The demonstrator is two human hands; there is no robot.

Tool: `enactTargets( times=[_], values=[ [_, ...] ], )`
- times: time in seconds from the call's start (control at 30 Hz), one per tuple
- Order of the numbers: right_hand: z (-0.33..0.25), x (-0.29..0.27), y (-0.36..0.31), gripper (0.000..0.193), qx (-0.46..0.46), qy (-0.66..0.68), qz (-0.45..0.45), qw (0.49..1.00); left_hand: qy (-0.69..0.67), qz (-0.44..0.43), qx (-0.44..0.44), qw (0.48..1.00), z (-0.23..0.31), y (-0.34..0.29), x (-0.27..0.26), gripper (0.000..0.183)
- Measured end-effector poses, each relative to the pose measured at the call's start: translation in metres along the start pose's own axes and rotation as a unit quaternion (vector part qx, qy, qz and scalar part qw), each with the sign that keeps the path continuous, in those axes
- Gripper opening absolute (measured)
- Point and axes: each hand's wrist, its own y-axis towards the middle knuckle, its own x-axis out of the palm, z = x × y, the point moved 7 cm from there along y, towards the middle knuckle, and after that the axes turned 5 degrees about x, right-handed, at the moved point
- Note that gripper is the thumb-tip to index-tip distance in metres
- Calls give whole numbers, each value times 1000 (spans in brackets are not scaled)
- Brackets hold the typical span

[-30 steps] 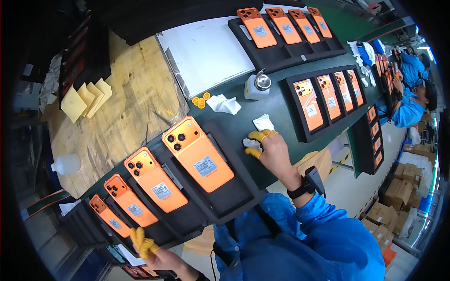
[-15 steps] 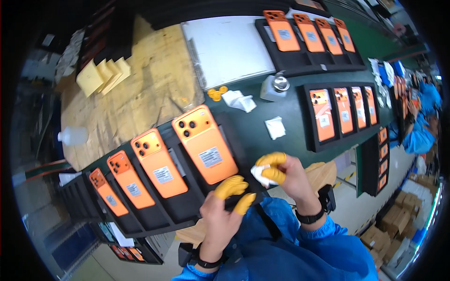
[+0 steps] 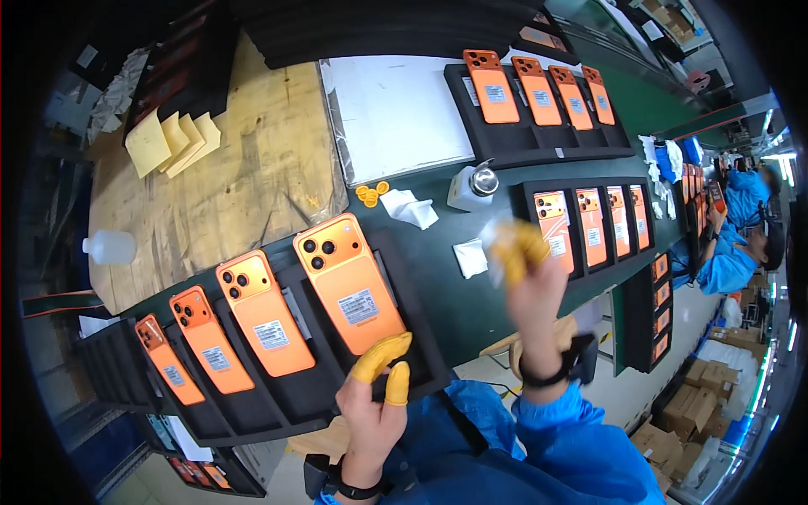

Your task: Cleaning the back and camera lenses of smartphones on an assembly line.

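My left hand (image 3: 375, 404), with yellow finger cots, is at the lower edge of the nearest orange phone (image 3: 352, 290), thumb and fingers apart. That phone lies back up in a black foam tray (image 3: 332, 362), with several similar phones to its left. Each has a white label and a camera block. Smeared by motion, my right hand (image 3: 534, 273) hovers above the green table, also in yellow finger cots. A blurred white wipe (image 3: 490, 234) shows at its fingertips. Close beside it, a folded white wipe (image 3: 470, 258) lies on the table.
A pump bottle (image 3: 473, 187), a crumpled white wipe (image 3: 409, 209) and loose yellow finger cots (image 3: 372, 194) stand or lie behind. More phone trays (image 3: 560, 154) are at the right. A wooden board (image 3: 278, 143) holds yellow paper slips (image 3: 172, 143). Co-workers in blue (image 3: 732, 261) are far right.
My right hand has moved up and away from the tray with the white wipe. The left hand has shifted slightly left and down, as the whole view has shifted.
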Motion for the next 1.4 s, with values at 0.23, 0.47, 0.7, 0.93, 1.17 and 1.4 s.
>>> enactTargets(
  times=[0.23, 0.47, 0.7, 0.93, 1.17, 1.4],
  values=[
    [35, 12, 78, 16, -66, -291, 57, 953, 88, 34, 28, 995, -25, -18, -29, 16],
    [23, 14, 79, 17, -183, -356, 64, 914, 260, 7, 169, 951, 4, -3, -36, 17],
    [21, 20, 82, 17, -146, -376, 42, 914, 312, -43, 204, 927, 2, -10, -23, 21],
    [-41, 42, 33, 22, -235, -133, -28, 962, 358, -121, 228, 897, -5, 3, -2, 26],
    [-78, 153, -30, 36, -449, -182, -210, 849, 353, -151, 213, 898, -26, 7, 8, 25],
    [-80, 145, -31, 42, -464, -156, -176, 854, 321, -106, 234, 912, -32, 6, 3, 9]
  ],
)
